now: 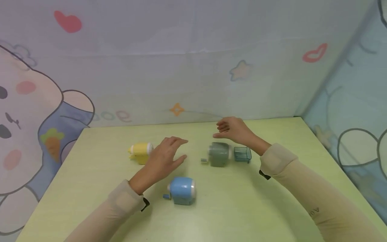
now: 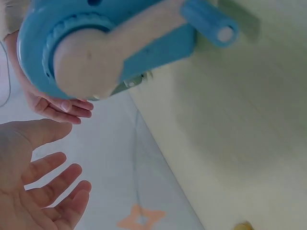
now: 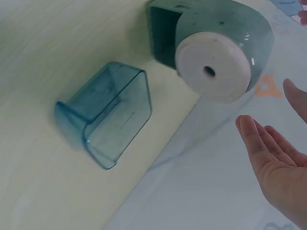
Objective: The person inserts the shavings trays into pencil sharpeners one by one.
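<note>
My left hand (image 1: 164, 158) hovers between a yellow pencil sharpener (image 1: 140, 151) and a blue pencil sharpener (image 1: 182, 190), fingers spread and holding nothing. The blue one's crank handle (image 2: 208, 21) looms large in the left wrist view. Above and behind a dark green pencil sharpener (image 1: 219, 154), my right hand (image 1: 234, 129) is held in the air with bent, relaxed fingers and an empty palm. A see-through teal shavings drawer (image 3: 117, 112) lies just right of the green sharpener, apart from it. Part of the yellow sharpener is hidden by my left hand.
All of this stands on a pale yellow-green table (image 1: 242, 208). A printed cloth backdrop (image 1: 151, 77) rises along the table's back edge, and another cloth (image 1: 356, 101) hangs along the right side.
</note>
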Action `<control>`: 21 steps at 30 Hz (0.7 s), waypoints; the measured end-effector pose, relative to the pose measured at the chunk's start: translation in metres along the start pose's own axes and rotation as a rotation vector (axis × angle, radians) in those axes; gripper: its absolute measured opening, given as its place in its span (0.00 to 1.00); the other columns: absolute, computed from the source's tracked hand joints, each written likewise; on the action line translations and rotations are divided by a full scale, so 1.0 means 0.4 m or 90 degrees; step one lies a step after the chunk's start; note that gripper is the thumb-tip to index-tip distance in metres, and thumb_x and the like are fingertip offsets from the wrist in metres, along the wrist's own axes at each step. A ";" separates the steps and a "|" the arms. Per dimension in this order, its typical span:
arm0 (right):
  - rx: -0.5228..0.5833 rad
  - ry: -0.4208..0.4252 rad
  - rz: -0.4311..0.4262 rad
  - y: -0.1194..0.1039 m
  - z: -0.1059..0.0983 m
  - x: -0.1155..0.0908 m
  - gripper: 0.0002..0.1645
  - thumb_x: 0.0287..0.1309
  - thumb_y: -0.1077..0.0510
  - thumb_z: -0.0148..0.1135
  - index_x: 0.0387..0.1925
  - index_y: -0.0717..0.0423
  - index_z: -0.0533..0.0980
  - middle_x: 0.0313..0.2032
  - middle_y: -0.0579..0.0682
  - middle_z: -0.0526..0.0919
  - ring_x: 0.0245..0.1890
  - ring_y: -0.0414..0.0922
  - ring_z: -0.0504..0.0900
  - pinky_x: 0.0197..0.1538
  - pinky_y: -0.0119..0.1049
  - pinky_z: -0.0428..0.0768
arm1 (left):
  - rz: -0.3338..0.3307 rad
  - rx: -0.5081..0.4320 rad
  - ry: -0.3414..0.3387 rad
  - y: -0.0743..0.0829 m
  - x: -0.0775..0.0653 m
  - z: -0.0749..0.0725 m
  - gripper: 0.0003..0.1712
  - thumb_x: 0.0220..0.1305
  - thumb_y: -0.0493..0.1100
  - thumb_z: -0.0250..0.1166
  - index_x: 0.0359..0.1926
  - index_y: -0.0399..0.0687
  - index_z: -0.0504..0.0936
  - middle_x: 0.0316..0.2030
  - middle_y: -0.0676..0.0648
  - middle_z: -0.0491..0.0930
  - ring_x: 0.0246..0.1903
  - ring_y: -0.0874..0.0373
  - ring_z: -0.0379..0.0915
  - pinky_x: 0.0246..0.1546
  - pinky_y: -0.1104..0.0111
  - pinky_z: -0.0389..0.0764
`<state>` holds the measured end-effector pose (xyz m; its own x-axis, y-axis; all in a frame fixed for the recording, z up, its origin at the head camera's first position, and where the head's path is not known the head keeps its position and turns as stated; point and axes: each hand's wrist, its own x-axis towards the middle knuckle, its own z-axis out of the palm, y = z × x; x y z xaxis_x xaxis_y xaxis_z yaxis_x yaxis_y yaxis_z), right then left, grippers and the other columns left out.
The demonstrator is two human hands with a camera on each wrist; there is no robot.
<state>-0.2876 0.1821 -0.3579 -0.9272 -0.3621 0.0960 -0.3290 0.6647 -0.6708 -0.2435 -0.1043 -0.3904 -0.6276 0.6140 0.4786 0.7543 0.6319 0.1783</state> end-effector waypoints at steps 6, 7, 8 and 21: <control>-0.001 0.011 0.021 0.029 -0.008 -0.013 0.30 0.49 0.52 0.68 0.50 0.64 0.71 0.44 0.58 0.77 0.42 0.48 0.76 0.45 0.41 0.76 | 0.016 -0.017 -0.013 0.029 0.015 -0.003 0.27 0.56 0.48 0.65 0.56 0.49 0.70 0.48 0.51 0.70 0.47 0.58 0.64 0.39 0.68 0.74; -0.004 0.013 0.022 0.034 -0.009 -0.016 0.29 0.49 0.52 0.68 0.50 0.64 0.71 0.44 0.58 0.77 0.42 0.48 0.76 0.45 0.41 0.76 | 0.019 -0.019 -0.013 0.033 0.017 -0.003 0.27 0.56 0.48 0.65 0.56 0.49 0.70 0.48 0.52 0.70 0.47 0.58 0.64 0.39 0.68 0.74; -0.008 0.015 0.025 0.040 -0.009 -0.018 0.29 0.49 0.51 0.67 0.50 0.64 0.71 0.44 0.58 0.77 0.42 0.48 0.76 0.45 0.42 0.76 | 0.022 -0.022 -0.013 0.037 0.020 -0.003 0.27 0.56 0.48 0.65 0.56 0.49 0.70 0.48 0.52 0.70 0.47 0.59 0.64 0.39 0.68 0.74; -0.016 0.023 0.053 0.090 -0.010 -0.044 0.30 0.51 0.51 0.66 0.51 0.66 0.71 0.45 0.61 0.77 0.42 0.50 0.76 0.46 0.44 0.76 | 0.056 -0.052 -0.039 0.071 0.046 0.011 0.26 0.58 0.47 0.64 0.56 0.47 0.70 0.48 0.50 0.70 0.46 0.58 0.64 0.40 0.68 0.74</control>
<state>-0.2838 0.2152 -0.3810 -0.9571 -0.2818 0.0675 -0.2548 0.7073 -0.6594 -0.2343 -0.0730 -0.3801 -0.5666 0.6951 0.4425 0.8189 0.5349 0.2083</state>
